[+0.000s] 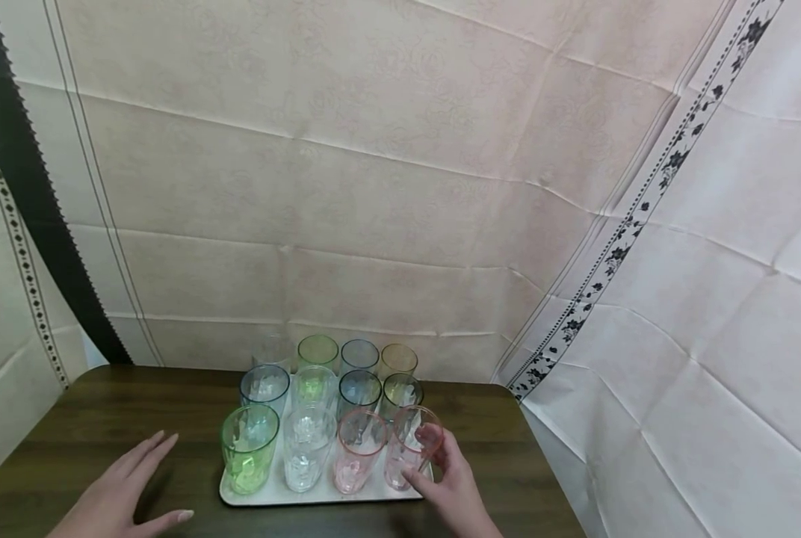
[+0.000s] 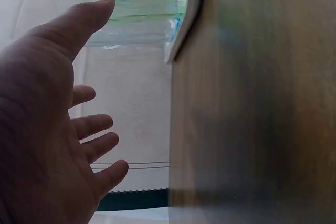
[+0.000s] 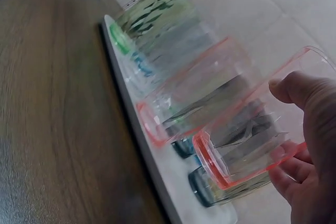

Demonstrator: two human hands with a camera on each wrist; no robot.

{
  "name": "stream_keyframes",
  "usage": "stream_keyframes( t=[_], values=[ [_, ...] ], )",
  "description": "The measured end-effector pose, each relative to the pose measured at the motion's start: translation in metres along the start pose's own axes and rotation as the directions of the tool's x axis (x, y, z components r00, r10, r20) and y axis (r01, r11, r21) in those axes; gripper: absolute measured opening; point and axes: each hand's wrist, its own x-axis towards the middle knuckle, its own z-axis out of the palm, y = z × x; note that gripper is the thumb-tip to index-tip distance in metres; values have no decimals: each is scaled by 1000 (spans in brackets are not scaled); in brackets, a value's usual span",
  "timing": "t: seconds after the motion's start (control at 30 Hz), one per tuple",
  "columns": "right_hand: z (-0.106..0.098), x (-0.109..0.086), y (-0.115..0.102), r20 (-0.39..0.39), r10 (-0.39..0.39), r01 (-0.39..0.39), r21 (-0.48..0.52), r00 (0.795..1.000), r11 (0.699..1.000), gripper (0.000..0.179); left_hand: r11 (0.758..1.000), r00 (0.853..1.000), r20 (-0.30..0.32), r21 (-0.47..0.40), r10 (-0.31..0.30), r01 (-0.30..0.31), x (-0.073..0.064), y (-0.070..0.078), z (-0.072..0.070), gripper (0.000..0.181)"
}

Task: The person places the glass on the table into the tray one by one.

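My right hand [image 1: 446, 478] grips a clear pink-tinted glass [image 1: 400, 467] at the front right corner of a white tray [image 1: 326, 493]. In the right wrist view, the thumb lies on one side of this glass [image 3: 252, 129] and the fingers are round the other; its base is close to the tray. Just left of it stands a second pink glass [image 1: 352, 471]. My left hand [image 1: 121, 489] is held over the table left of the tray, fingers spread and straight, holding nothing. Nearest to it is a green glass [image 1: 249, 467] at the tray's front left corner.
More tinted and clear glasses stand upright in rows on the tray, among them a clear glass [image 1: 302, 463] in front and a blue-grey one [image 1: 359, 351] behind. The dark wooden table [image 1: 172, 403] meets a hanging beige cloth [image 1: 373, 224] at its back edge.
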Motion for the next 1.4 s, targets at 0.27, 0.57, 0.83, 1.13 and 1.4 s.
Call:
stream_keyframes(
  t=[0.27,0.57,0.83,1.13,1.4],
  values=[
    [5,4,12,14,100,-100,-20,995,995,71,1000,1000,15,-9,-22,23,-3,-7,6,116],
    [10,4,32,31,113,-112,-24,993,993,71,999,999,24,-31,-35,36,-6,-10,7,112],
    [13,3,43,28,101,-100,-27,994,995,71,999,999,19,-40,-34,34,-6,-13,8,108],
    [14,7,44,40,150,-150,-10,988,989,74,998,999,29,-49,-36,37,-5,-13,8,107],
    [18,12,46,60,133,-133,-1,989,991,74,998,997,29,-20,-66,66,-7,-15,5,110]
  ],
)
